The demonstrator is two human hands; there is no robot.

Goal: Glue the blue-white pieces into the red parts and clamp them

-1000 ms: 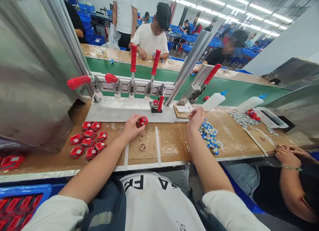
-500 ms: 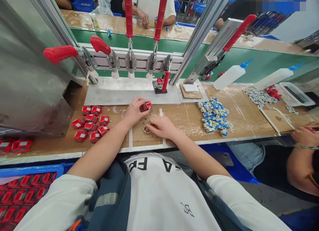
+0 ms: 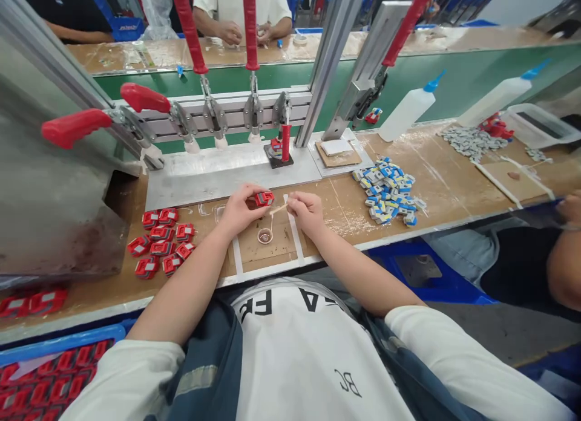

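My left hand (image 3: 242, 212) is closed around a small red and dark plastic part (image 3: 264, 198), held just above the bench. In my right hand (image 3: 307, 213) a thin pale stick (image 3: 278, 209) is pinched, its tip pointing left near the red part. A fine whitish strand hangs from the tip down toward a small round cup (image 3: 265, 236) with something brown inside. The cup stands on a piece of cardboard (image 3: 281, 247) between two white tape strips. Several similar red parts (image 3: 162, 233) lie left of my left forearm.
Behind my hands, a metal plate (image 3: 181, 188) lies under a row of red-handled toggle clamps (image 3: 218, 115). A pile of blue, white and yellow pieces (image 3: 388, 191) sits to the right, near white squeeze bottles (image 3: 406, 115). A blue crate (image 3: 63, 343) of red parts is lower left.
My right hand has lifted up and away from the cup, bringing the stick into view with a strand trailing. My left hand still holds the red part. The camera view has shifted slightly.
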